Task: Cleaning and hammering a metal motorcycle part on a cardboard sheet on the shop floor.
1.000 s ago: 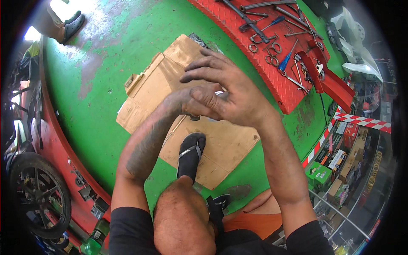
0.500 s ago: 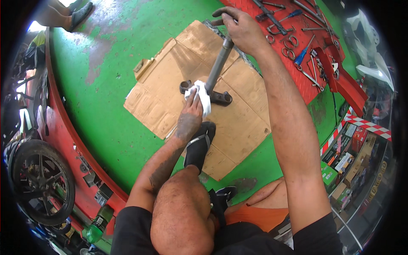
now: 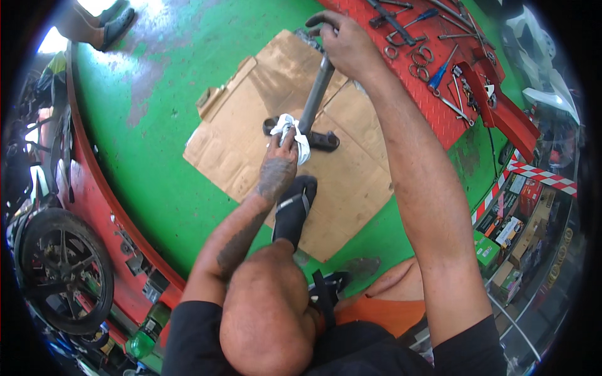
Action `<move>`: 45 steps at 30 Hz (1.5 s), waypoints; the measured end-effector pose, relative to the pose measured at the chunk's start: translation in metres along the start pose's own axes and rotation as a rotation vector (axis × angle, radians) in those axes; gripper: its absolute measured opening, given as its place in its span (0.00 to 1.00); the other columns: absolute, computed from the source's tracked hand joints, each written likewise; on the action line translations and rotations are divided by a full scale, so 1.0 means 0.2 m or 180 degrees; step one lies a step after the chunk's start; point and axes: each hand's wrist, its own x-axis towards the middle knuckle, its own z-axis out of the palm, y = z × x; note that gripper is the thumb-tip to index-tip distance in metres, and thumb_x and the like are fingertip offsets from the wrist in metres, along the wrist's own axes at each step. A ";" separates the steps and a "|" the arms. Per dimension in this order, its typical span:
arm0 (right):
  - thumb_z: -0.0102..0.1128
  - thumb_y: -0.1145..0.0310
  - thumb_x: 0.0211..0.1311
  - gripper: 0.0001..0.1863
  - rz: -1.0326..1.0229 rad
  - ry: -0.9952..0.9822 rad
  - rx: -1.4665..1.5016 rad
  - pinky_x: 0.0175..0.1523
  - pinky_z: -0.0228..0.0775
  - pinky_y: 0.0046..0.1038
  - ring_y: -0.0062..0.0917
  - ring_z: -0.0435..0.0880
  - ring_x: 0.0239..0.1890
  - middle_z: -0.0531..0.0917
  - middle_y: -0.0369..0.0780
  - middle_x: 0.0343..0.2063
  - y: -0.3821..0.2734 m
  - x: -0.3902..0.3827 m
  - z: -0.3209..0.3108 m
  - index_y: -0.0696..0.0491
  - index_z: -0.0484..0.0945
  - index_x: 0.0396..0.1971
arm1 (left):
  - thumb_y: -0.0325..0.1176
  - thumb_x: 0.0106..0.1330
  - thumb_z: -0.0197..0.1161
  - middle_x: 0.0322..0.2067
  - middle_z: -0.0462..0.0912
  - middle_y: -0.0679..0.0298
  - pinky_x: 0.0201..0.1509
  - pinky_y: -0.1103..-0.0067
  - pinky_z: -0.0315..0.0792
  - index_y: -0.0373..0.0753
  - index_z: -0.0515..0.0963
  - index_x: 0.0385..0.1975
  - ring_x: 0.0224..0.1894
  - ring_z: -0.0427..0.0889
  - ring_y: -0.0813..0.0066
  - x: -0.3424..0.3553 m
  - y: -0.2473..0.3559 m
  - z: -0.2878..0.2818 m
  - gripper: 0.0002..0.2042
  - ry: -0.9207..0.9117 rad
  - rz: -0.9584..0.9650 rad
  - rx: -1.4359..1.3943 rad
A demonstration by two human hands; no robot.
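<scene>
A grey metal steering stem [image 3: 317,93] with a dark fork clamp [image 3: 324,141] at its base stands tilted on a flattened cardboard sheet [image 3: 345,194]. My right hand [image 3: 352,47] grips the stem's upper end, with a finger or two reaching past it to the left. Down at the base, my left hand [image 3: 278,170] is closed on a crumpled white cloth [image 3: 301,151], pressing it against the stem's lower end and the clamp. The cloth and fingers cover part of the clamp; one round clamp ring shows left of them.
Wrenches, blue-handled screwdrivers [image 3: 443,67] and metal rings [image 3: 419,62] lie on a red platform [image 3: 433,106] at the upper right. A spoked wheel [image 3: 64,269] is at the left by a red rail. Boxes [image 3: 501,233] fill the right side. Another person's shoe [image 3: 119,28] is far left.
The stem's upper end and my right hand have shifted slightly left. My left hand and the cloth have moved a little up and left along the base.
</scene>
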 end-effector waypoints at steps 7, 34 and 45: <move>0.46 0.67 0.68 0.15 -0.0058 0.0130 -0.0280 0.43 0.77 0.34 0.32 0.87 0.37 0.88 0.43 0.36 -0.10 -0.08 -0.02 0.52 0.82 0.46 | 0.31 0.49 0.74 0.54 0.77 0.50 0.53 0.64 0.77 0.39 0.78 0.50 0.49 0.80 0.48 0.05 -0.18 -0.18 0.25 0.0460 -0.0674 -0.1788; 0.50 0.61 0.66 0.15 0.0101 0.0421 -0.0913 0.49 0.77 0.40 0.39 0.86 0.42 0.87 0.43 0.39 -0.21 -0.21 0.03 0.45 0.85 0.44 | 0.23 0.56 0.59 0.62 0.72 0.51 0.69 0.69 0.68 0.34 0.73 0.57 0.64 0.72 0.54 0.22 -0.35 -0.08 0.24 -0.1280 0.0977 -0.0240; 0.49 0.61 0.67 0.15 0.0153 0.0266 -0.0917 0.47 0.78 0.42 0.38 0.87 0.41 0.88 0.40 0.38 -0.23 -0.24 0.02 0.44 0.84 0.46 | 0.26 0.59 0.59 0.45 0.82 0.55 0.51 0.65 0.78 0.43 0.77 0.55 0.46 0.81 0.53 0.29 -0.48 -0.05 0.21 -0.1184 0.0568 -0.0147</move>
